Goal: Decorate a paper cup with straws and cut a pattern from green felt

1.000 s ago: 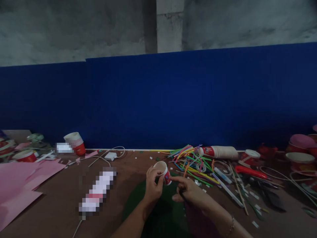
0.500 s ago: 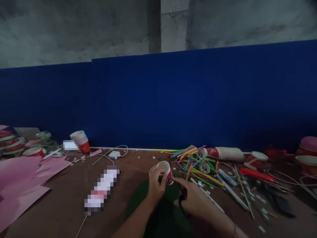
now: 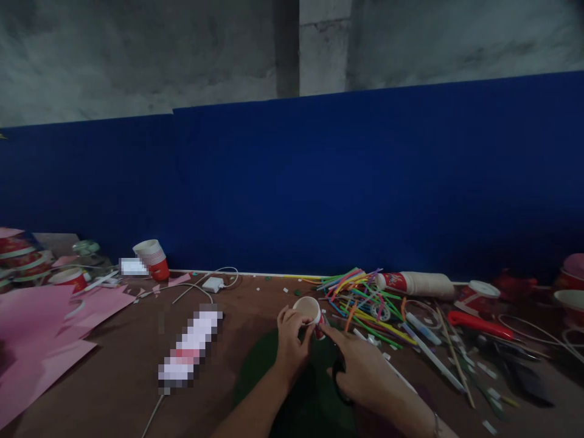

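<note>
My left hand (image 3: 292, 339) is wrapped around a small red and white paper cup (image 3: 309, 310), held tilted with its mouth up, just above a dark green sheet (image 3: 269, 371) on the brown table (image 3: 114, 365). My right hand (image 3: 360, 365) is right beside the cup, its index finger stretched toward the cup's base. A dark loop, perhaps a scissors handle, sits around its fingers; I cannot make it out clearly.
A heap of coloured straws (image 3: 360, 295) lies just right of the cup, with a lying white bottle (image 3: 417, 283), sticks and a red-handled tool (image 3: 479, 323). Pink paper (image 3: 41, 328) and stacked cups (image 3: 152, 258) sit at left. A white charger and cable (image 3: 212, 283) lie behind. A blue board (image 3: 319, 182) walls the back.
The camera has shifted a little, so everything sits lower and rightward. My right hand has drawn closer to the cup's base and the cup has dropped slightly.
</note>
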A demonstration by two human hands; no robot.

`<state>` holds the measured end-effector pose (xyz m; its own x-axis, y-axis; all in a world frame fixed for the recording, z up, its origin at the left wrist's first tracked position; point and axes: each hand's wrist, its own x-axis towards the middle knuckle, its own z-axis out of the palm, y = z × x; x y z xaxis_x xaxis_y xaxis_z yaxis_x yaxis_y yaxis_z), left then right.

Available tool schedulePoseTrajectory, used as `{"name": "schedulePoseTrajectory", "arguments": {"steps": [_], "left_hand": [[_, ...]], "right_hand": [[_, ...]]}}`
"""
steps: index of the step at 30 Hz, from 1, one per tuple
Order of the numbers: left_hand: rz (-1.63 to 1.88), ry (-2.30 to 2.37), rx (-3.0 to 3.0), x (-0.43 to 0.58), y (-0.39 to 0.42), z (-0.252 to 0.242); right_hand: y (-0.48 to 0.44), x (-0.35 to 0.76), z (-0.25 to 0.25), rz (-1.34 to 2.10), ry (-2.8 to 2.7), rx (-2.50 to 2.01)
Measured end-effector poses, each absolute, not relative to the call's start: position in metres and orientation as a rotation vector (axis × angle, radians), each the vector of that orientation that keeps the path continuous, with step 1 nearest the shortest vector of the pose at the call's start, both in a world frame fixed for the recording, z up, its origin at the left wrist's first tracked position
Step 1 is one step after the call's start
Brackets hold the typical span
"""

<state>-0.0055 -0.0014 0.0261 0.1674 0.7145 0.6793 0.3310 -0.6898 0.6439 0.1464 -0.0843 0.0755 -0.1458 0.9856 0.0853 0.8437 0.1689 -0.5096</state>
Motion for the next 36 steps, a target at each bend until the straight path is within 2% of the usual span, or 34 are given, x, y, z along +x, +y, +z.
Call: {"name": "schedulePoseTrajectory", "arguments": {"steps": [4,11,16,25,28,36], "left_hand": [[1.54,1.011,2.122,-0.006,-0.001,0.027],[1.66,1.03,2.005,-0.003,-0.007,0.022],[1.394,0.827,1.689,0.01,-0.012,0.018],[1.454,0.865,1.302,0.005,0.011,0.003],[1.453,0.778,1.236,-0.001,0.015,0.004],[0.945,0.372,1.134,0.002,-0.007,0.022]], "right_hand": [[-0.085,0.146,0.071,0.249,-2.174,-1.814],[-0.074,0.147,0.067,0.604,-1.776,-1.715],[-0.072,0.143,0.064,0.735,-1.623,-1.516],[-0.084,0.146,0.078,0.637,-1.932,-1.546],[-0.079,0.152,0.075,0.519,-1.809,-1.54],[-0.061,0.165,0.065,0.37,-1.553,-1.347]]}}
